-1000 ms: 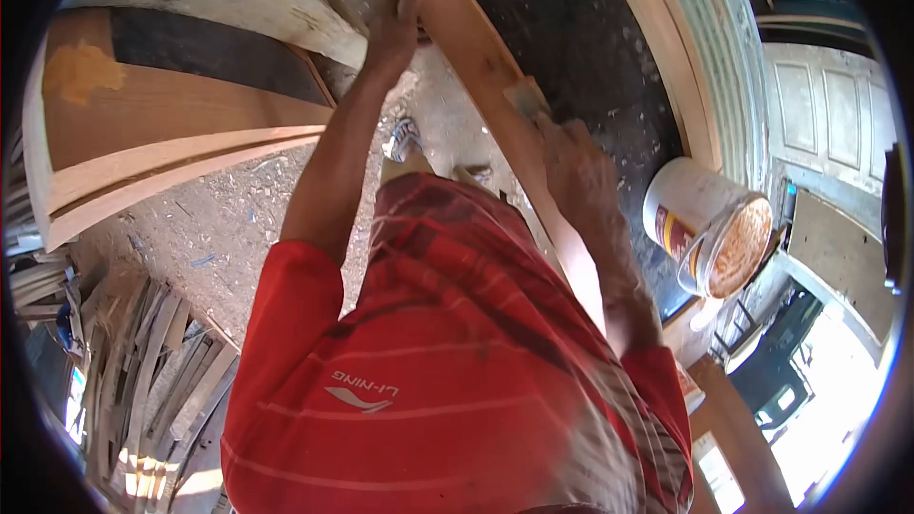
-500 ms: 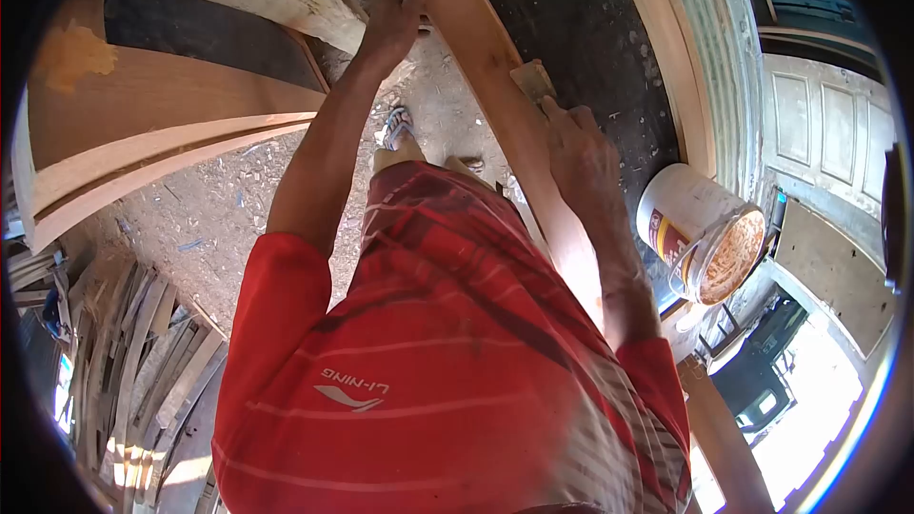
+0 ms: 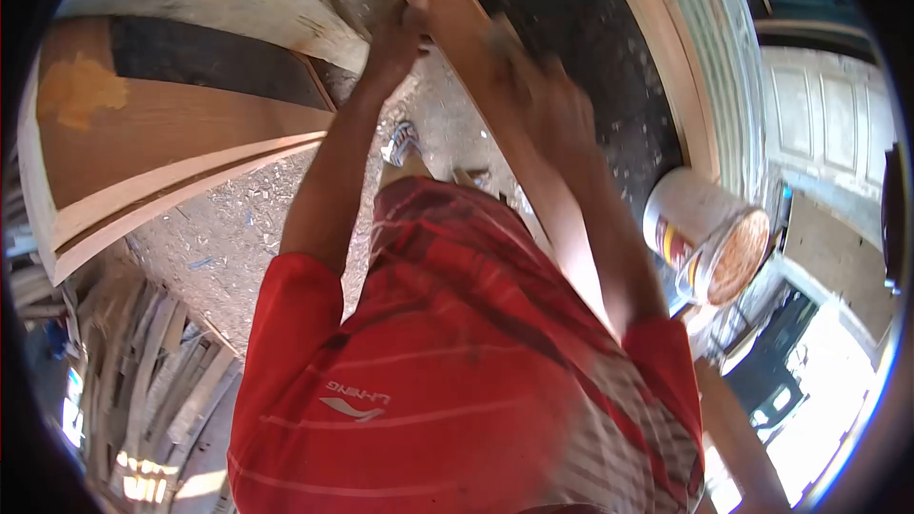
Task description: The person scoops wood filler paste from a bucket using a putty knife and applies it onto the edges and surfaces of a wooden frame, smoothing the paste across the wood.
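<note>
A long reddish-brown wooden plank runs from the top centre down toward my body, beside a dark speckled panel. My left hand grips the plank's near edge, its thumb on the upper face. Over the plank's far side is my right hand, blurred by motion and closed round a small flat block. The block lies against the plank's face near the dark panel; its exact shape is smeared.
A white bucket with orange-brown contents in its open top stands at the right. Another wooden panel piece with an orange patch is at the left. Wood strips are piled at the lower left. Shavings litter the ground.
My right hand and the block have moved up along the plank, away from my body. My left hand stays at the plank's edge. The whole view has shifted slightly.
</note>
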Tool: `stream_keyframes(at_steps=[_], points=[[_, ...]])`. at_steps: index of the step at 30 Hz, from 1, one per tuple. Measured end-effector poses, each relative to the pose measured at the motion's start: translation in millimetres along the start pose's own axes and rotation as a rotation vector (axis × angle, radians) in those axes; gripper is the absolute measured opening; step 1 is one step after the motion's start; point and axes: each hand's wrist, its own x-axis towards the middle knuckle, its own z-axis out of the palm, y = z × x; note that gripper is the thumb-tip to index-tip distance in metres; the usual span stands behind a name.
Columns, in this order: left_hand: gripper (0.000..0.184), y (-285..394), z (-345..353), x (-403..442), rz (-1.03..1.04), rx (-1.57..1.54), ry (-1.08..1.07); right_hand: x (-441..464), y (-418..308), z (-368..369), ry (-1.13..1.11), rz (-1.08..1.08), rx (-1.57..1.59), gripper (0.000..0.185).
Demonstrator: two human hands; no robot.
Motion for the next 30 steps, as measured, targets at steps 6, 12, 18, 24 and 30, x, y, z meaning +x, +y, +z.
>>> stream_keyframes(at_steps=[6,12,18,24,30], points=[[0.081,-9.6,0.7,9.9,0.187,0.287,0.198,-2.2,-5.1,-21.0,0.254,-0.050,0.514,0.034],[0.083,24.3,54.8,-61.8,0.790,0.928,0.138,-116.4,-21.5,-82.0,-0.052,0.327,0.733,0.038],[0.081,3.6,89.8,-123.6,0.937,1.048,-0.391,-226.3,22.6,-216.2,0.582,0.379,0.417,0.023],[0.081,3.9,53.0,-94.7,0.815,1.277,-0.197,-288.1,106.1,-261.3,0.237,0.703,-0.207,0.017],[0.081,7.0,76.0,-79.4,0.670,1.298,-0.055,-255.0,184.8,-210.3,-0.098,0.530,-0.461,0.015]])
